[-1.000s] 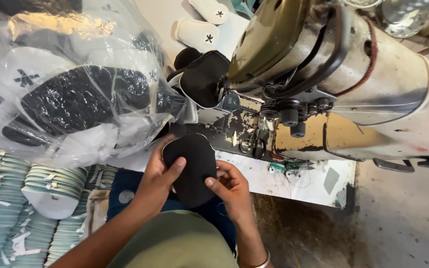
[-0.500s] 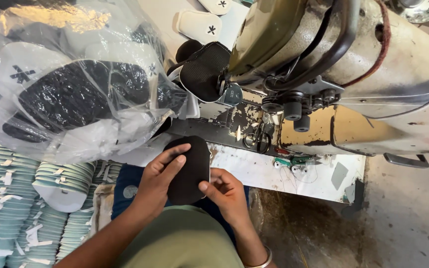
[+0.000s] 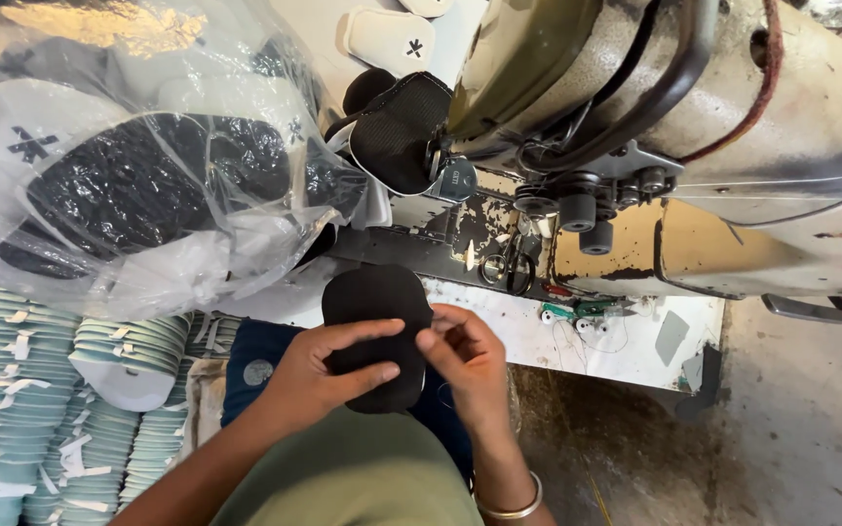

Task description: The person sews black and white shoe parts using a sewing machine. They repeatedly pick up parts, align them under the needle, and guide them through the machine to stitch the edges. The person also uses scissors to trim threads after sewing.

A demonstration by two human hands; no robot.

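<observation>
A black fabric piece [image 3: 374, 336], rounded at the top, is held upright just in front of the sewing machine [image 3: 655, 127], above the person's lap. The left hand [image 3: 328, 375] is closed on it from the left, fingers spread over its face and thumb behind. The right hand [image 3: 465, 356] is pinched on its right edge with the fingertips together. The piece is clear of the counter [image 3: 626, 341] and not touching the machine.

Small scissors [image 3: 509, 268] are seen on the counter just beyond the piece, beside the worn machine base. To the left, a clear plastic bag [image 3: 138, 166] stuffed with black and white pieces is piled high, and stacks of pale green pieces [image 3: 21, 390] stand below it.

The grip looks light on the right side, so the piece could be let slip or be bent out of line if it is shifted carelessly. The bag leans close to the left hand and could be nudged, spilling onto the counter. Fingers could be caught if brought near the machine's moving parts.
</observation>
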